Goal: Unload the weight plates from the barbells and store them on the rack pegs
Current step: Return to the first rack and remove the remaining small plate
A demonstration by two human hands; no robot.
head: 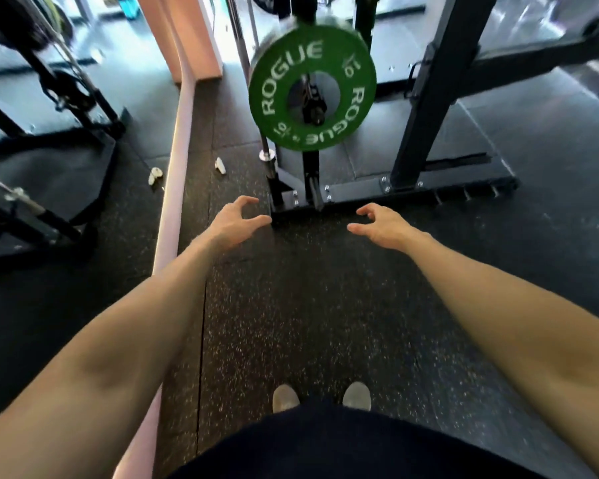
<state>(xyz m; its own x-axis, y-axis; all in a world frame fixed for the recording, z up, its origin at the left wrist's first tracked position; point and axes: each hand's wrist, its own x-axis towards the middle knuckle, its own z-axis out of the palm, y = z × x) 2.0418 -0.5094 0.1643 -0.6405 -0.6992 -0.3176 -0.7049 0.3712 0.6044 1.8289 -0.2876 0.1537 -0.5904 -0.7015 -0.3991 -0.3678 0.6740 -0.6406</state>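
Both grips, left hand [234, 221] and right hand [381, 224], reach forward empty.

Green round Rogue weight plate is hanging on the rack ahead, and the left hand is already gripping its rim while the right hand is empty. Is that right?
Not quite. In the head view the left hand grips nothing: it hangs below the green round Rogue weight plate, fingers spread, clear of its rim. The right hand is indeed empty, and the plate does hang on the rack ahead.

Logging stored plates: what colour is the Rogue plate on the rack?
Green with white lettering, on the weight plate; head view.
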